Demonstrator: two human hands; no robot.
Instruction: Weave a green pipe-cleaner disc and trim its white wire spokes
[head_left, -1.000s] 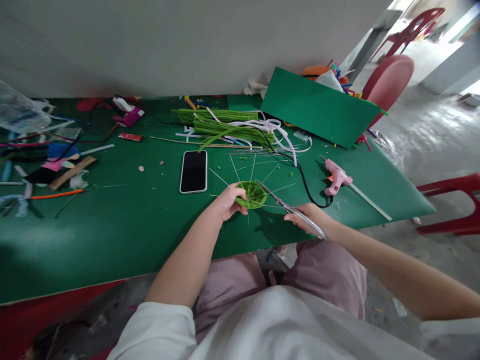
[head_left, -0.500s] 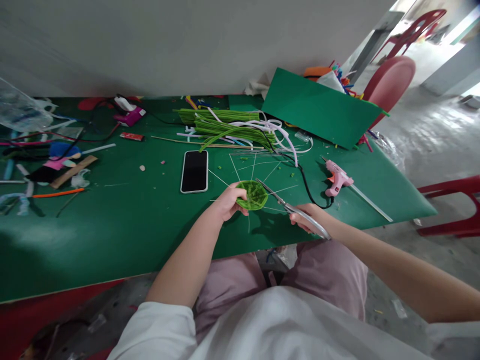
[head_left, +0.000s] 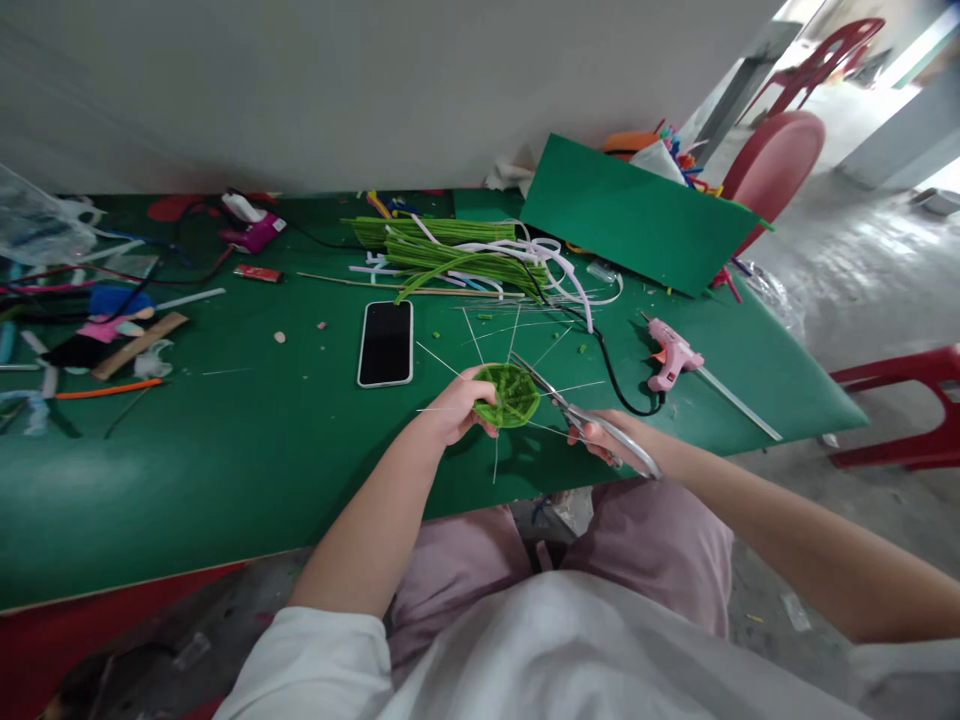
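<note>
My left hand point(head_left: 459, 404) pinches the left side of a small round green woven bowl point(head_left: 513, 394), thumb over its rim and fingers beneath. Several thin pale wires point(head_left: 573, 386) stick out around the bowl like spokes. In my right hand point(head_left: 598, 436) is a pair of metal scissors point(head_left: 613, 432), with the fingers wrapped around the handles. The scissor blades reach to the bowl's upper right edge, among the wires. Whether the blades touch a wire I cannot tell.
Behind the bowl lie a phone point(head_left: 385, 344) and a bundle of green pipe cleaners point(head_left: 465, 262). A pink glue gun point(head_left: 672, 354) with its cord rests at the right. A green board point(head_left: 637, 215) leans at the back. Craft scraps and a wooden strip point(head_left: 141, 346) lie at the left.
The bowl has tilted slightly so that its inside shows more and its wires have shifted. The scissors have stayed close to the bowl's edge, moving only a little. The view has turned slightly.
</note>
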